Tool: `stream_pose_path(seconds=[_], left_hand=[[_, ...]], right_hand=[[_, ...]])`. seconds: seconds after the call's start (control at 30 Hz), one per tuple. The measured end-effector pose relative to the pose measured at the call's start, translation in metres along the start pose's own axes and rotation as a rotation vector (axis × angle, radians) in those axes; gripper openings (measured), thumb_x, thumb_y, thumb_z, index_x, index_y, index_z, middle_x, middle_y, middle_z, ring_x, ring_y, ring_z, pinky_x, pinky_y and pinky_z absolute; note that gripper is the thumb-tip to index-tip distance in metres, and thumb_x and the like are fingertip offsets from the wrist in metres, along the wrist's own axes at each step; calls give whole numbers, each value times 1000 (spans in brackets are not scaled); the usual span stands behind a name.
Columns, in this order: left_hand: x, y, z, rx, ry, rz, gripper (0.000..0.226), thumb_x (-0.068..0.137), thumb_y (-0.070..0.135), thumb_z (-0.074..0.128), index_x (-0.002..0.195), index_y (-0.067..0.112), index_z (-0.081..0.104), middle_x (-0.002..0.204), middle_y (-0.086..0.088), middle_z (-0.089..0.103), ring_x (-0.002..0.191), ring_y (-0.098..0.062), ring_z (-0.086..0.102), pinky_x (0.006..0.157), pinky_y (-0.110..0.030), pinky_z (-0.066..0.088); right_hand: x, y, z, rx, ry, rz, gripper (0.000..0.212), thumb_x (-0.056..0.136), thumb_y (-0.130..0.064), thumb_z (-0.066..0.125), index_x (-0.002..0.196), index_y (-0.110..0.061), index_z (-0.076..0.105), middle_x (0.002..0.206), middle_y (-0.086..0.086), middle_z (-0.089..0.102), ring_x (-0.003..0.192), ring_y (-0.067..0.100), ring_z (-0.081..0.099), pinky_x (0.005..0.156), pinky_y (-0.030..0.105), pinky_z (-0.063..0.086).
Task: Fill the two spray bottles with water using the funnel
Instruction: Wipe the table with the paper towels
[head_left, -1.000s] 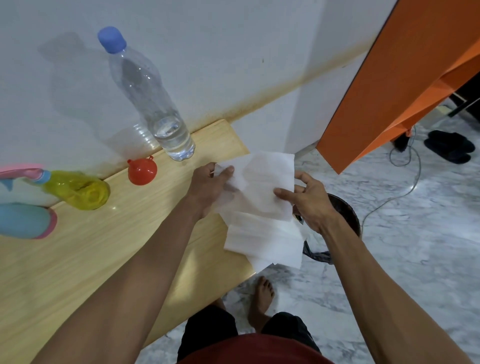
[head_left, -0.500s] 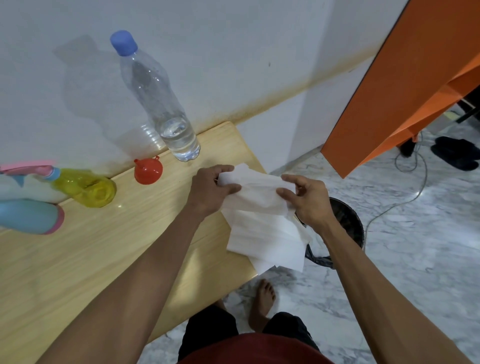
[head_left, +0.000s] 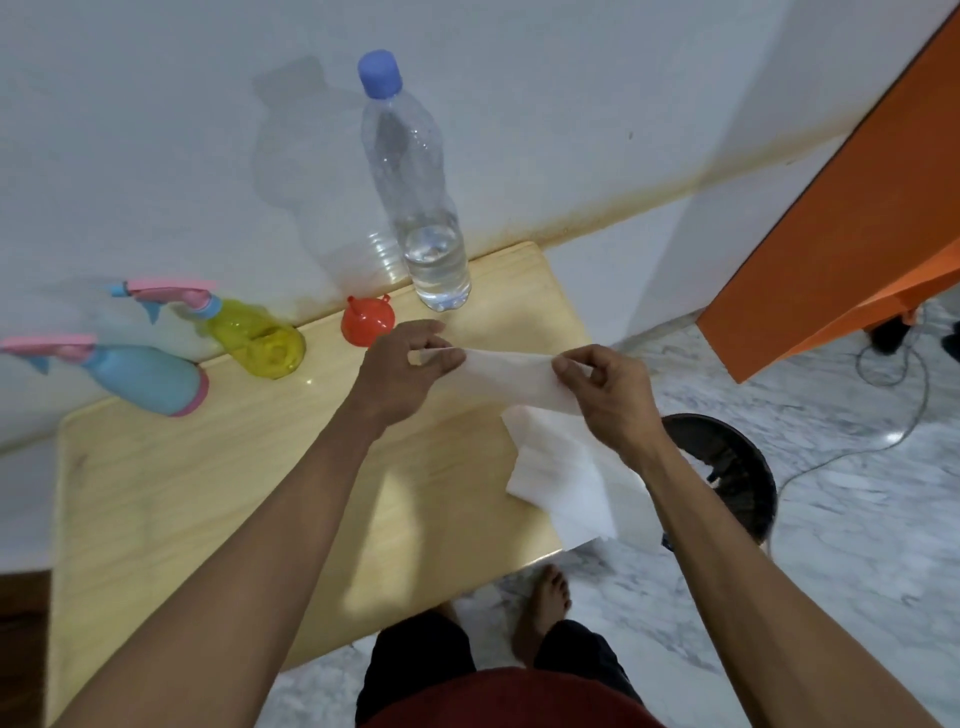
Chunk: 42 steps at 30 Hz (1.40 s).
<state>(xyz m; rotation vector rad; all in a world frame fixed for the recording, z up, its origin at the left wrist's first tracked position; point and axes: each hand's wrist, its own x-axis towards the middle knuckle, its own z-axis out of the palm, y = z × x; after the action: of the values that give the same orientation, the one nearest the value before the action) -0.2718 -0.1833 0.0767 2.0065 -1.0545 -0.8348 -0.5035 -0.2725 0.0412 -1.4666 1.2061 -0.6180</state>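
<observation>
White wall and a marble floor frame a light wooden surface set against the wall. Working left to right, I note the blue spray bottle and the yellow spray bottle, both at the back left near the wall with pink trigger heads fitted. Just right of them the red funnel sits mouth-down, and behind it stands the clear water bottle, capped, with water only in its lower part.

My left hand pinches one end of a white paper towel between thumb and fingers; my right hand pinches the other end, fingers curled. A second ago the towel hung open as a broad sheet between the hands; it is now drawn into a narrow band, with the loose remainder draped over the surface's right edge. A dark bin stands on the floor beyond that edge.

My judgement: with heads fitted and the bottle capped, the filling looks finished, though the spray bottles' levels cannot be read. The folding suggests a wipe-down. The funnel and both spray bottles stand untouched, well clear of either hand.
</observation>
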Motion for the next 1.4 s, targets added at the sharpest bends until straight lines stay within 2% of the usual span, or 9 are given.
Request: stream_pose_path(seconds=[0.13, 0.3, 0.43, 0.6, 0.77, 0.9, 1.03, 1.23, 1.4], left_hand=[[-5, -21, -28, -60, 40, -59, 3, 90, 25, 75, 88, 23, 74, 82, 10, 67, 73, -3, 56, 70, -23, 45], [-1, -62, -59, -9, 73, -71, 12, 88, 20, 76, 100, 24, 74, 84, 3, 65, 74, -12, 57, 75, -29, 50], [11, -89, -73, 79, 113, -41, 20, 87, 18, 76, 105, 27, 74, 83, 4, 65, 73, -8, 59, 73, -23, 46], [33, -118, -77, 184, 71, 48, 28, 88, 8, 71, 112, 20, 74, 94, 3, 71, 79, -10, 63, 74, -4, 41], [50, -141, -69, 300, 45, 227, 24, 89, 5, 69, 111, 10, 75, 111, -9, 70, 97, -23, 66, 90, -31, 51], [55, -156, -60, 435, -14, 348, 22, 92, 15, 66, 111, 7, 75, 115, -11, 65, 104, -30, 62, 89, -44, 55], [52, -172, -51, 631, -40, 462, 36, 96, 34, 57, 120, 11, 73, 139, -15, 59, 126, -37, 53, 99, -50, 47], [54, -188, -42, 712, -244, 561, 52, 103, 43, 37, 141, 14, 57, 151, -13, 51, 144, -35, 40, 114, -61, 34], [56, -195, -41, 740, -303, 560, 55, 105, 43, 26, 153, 18, 41, 161, -10, 37, 152, -31, 26, 123, -56, 21]], right_hand=[[-6, -3, 43, 61, 15, 45, 10, 96, -29, 67, 89, -32, 73, 84, -14, 69, 81, 7, 61, 74, 26, 47], [-15, -6, 93, 25, 95, 69, 9, 95, -24, 67, 100, -30, 73, 99, -24, 69, 101, -1, 61, 89, 23, 47], [-20, -1, 132, -41, 152, 24, 17, 94, -17, 66, 110, -22, 72, 100, -26, 67, 93, -18, 57, 86, 10, 42], [-22, 12, 175, -163, 295, -62, 21, 94, -12, 56, 104, -14, 74, 105, 3, 71, 90, 7, 59, 77, -3, 35], [-19, 24, 199, -334, 353, -119, 23, 93, 5, 58, 108, -2, 75, 106, 15, 66, 88, 10, 52, 77, -8, 27], [-20, 40, 214, -437, 359, -135, 24, 93, 1, 58, 113, -1, 72, 107, 13, 64, 93, 23, 60, 81, 16, 39], [-24, 51, 225, -586, 442, -174, 26, 90, -9, 60, 113, -6, 71, 114, 12, 64, 100, 32, 58, 81, 44, 49], [-26, 62, 240, -796, 389, -211, 48, 93, -20, 50, 140, -13, 57, 152, 11, 49, 142, 35, 42, 106, 53, 39], [-31, 68, 253, -896, 268, -123, 56, 100, -26, 39, 156, -19, 36, 164, 4, 31, 156, 31, 15, 119, 62, 21]])
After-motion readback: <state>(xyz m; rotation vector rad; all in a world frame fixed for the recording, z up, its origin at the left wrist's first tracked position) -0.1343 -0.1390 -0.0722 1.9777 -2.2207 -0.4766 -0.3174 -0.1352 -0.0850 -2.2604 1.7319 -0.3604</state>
